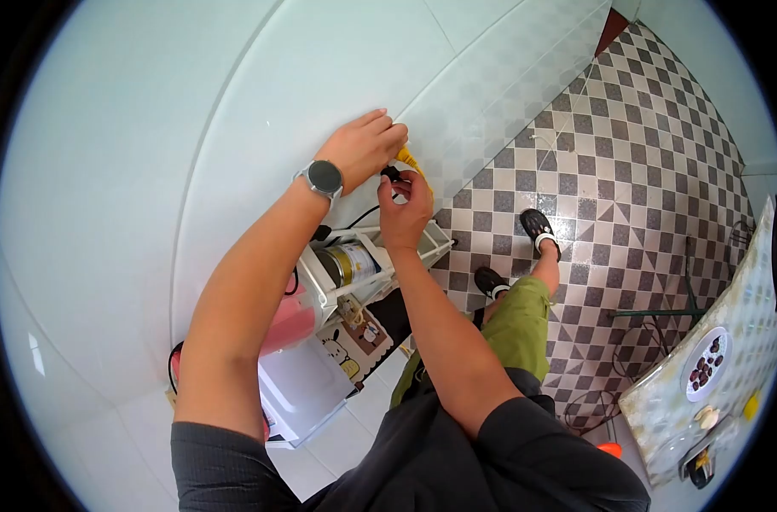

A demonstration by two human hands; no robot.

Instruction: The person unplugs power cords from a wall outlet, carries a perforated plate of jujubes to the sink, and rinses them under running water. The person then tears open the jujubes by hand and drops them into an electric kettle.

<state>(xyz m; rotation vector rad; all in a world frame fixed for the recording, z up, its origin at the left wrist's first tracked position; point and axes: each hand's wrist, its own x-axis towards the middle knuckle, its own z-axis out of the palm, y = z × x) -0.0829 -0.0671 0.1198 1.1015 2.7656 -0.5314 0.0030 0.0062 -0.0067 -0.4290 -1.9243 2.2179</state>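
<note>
My left hand point(367, 141), with a watch point(324, 177) on its wrist, lies against the pale wall, its fingers beside a yellow object point(407, 160). What its fingers hold, if anything, is hidden. Just below it, my right hand point(408, 209) pinches a small black piece point(392, 173) between thumb and fingers. A black cable point(365, 217) runs down from near that hand toward the white rack point(324, 290). A can with a gold band point(347, 263) lies in the rack under my forearms.
A pink container point(290, 322) and a white bin point(299, 388) stand below the rack. At the right, a table point(653, 410) holds a plate of dark round items point(706, 364). Green metal legs and cables are on the checkered floor point(589, 239).
</note>
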